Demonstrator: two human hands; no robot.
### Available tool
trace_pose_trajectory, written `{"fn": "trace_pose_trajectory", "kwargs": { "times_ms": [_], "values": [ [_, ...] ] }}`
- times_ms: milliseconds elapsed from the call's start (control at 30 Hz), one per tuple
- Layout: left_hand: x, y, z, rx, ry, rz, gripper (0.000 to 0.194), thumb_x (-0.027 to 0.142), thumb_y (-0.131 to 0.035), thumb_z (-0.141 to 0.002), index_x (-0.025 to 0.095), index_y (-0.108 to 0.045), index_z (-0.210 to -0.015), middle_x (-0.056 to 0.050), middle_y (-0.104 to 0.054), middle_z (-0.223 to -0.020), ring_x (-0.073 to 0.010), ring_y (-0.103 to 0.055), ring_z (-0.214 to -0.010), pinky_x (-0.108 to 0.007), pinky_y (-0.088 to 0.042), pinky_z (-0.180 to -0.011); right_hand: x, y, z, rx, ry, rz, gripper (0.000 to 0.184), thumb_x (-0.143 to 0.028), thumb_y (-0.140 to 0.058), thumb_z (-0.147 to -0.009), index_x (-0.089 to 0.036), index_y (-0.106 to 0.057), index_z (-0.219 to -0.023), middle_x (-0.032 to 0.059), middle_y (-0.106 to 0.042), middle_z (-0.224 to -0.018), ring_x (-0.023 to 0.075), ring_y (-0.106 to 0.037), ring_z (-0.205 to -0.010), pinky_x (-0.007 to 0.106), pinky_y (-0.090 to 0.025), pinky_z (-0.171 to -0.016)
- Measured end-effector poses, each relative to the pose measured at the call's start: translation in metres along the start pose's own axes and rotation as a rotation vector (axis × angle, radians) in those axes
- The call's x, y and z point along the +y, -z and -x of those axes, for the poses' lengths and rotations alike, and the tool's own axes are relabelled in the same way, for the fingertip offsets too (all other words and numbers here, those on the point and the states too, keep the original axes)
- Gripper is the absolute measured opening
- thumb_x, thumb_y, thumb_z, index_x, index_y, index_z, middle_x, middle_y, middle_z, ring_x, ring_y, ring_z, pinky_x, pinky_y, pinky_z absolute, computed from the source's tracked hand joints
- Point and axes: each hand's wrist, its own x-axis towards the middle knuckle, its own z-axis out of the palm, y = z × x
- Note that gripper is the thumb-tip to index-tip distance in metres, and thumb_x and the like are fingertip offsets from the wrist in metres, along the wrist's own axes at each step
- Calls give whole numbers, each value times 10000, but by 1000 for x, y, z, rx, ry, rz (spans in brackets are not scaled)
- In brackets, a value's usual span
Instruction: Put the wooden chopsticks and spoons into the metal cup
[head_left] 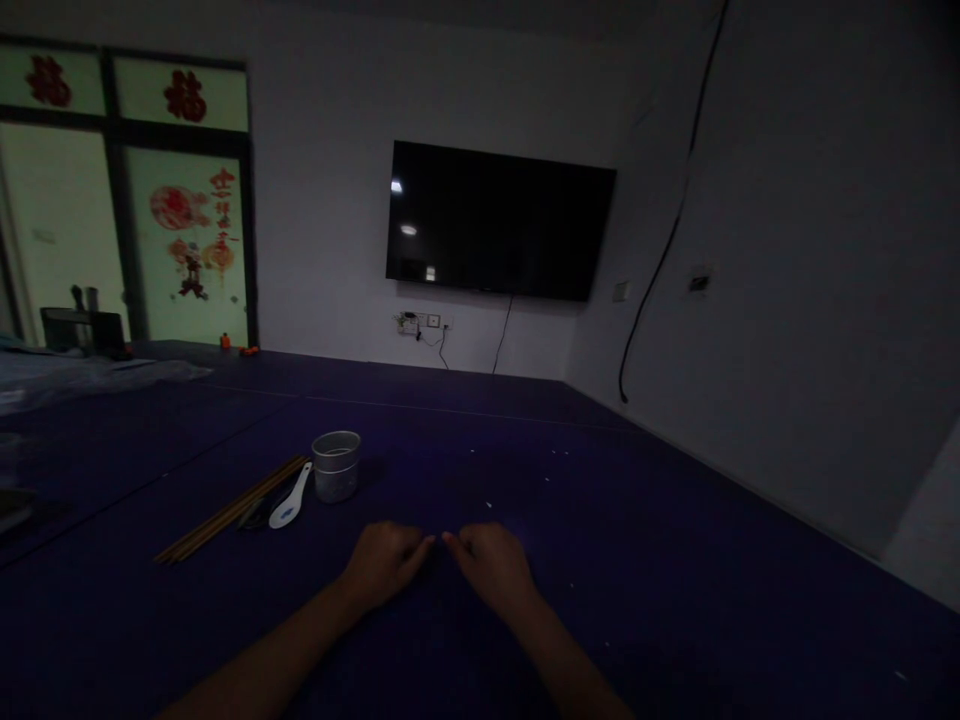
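From the head view, see left hand [386,562] and right hand [493,562] over a dark purple tabletop [675,600], both curled into narrow, loose fists, with thumbs pointing at each other and tips nearly meeting; cannot tell whether touching the surface. Just beyond the left hand, slightly to its left, find an upright metal cup [337,480]. Farther left of that hand, note a white spoon [289,508], a dark item [256,514] too dim to identify, then slim wooden sticks [225,513] lying slantwise. Ahead of the right hand, spot small white bits [489,504]. Far beyond both hands, see a wall-mounted television [499,220]
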Motion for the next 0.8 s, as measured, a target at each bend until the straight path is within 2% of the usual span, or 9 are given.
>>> {"fn": "trace_pose_trajectory", "kwargs": {
  "times_ms": [100, 200, 333, 433, 633, 800],
  "values": [
    [-1, 4, -3, 63, 53, -15, 424, 390, -329, -898, 191, -593, -631, -37, -619, -605, -140, -546, -579, -248, -349, -562, 0, -1, 1, 12, 13, -12, 440, -430, -390, -911, -222, -643, -617, 51, -677, -631, 164, -616, -569, 246, -315, -488],
    [-10, 11, -8, 158, 171, -83, 351, 356, -354, -891, 186, -618, -733, -68, -661, -772, -178, -581, -755, -276, -398, -676, 0, 0, 0, 6, -2, -16, 440, -441, -403, -909, -216, -635, -611, 48, -671, -625, 162, -613, -567, 245, -313, -494],
    [-31, 19, -13, 111, 367, -193, 303, 321, -380, -882, 168, -642, -872, -93, -664, -961, -216, -582, -914, -324, -408, -784, -1, 4, -1, -57, -23, 0, 453, -458, -397, -916, -200, -635, -629, 39, -673, -655, 156, -623, -625, 230, -293, -503],
    [-42, 22, -14, 51, 461, -223, 304, 319, -385, -883, 171, -647, -927, -94, -663, -1009, -229, -581, -968, -335, -411, -794, -3, 6, 0, -97, -31, 18, 457, -447, -378, -927, -193, -636, -648, 38, -676, -677, 154, -626, -657, 232, -278, -508],
    [-57, 22, -13, 24, 499, -223, 312, 327, -387, -882, 170, -652, -931, -96, -668, -1028, -248, -574, -1012, -353, -416, -791, -5, 6, 0, -115, -25, 23, 450, -445, -376, -926, -199, -634, -653, 35, -681, -674, 145, -616, -633, 241, -258, -503],
    [-70, 16, -16, 15, 454, -177, 317, 343, -399, -880, 170, -662, -918, -88, -676, -1020, -232, -589, -980, -331, -419, -786, -5, 5, 0, -137, 18, 13, 443, -449, -377, -927, -202, -643, -675, 29, -686, -690, 142, -619, -652, 231, -276, -515]
  ]
}}
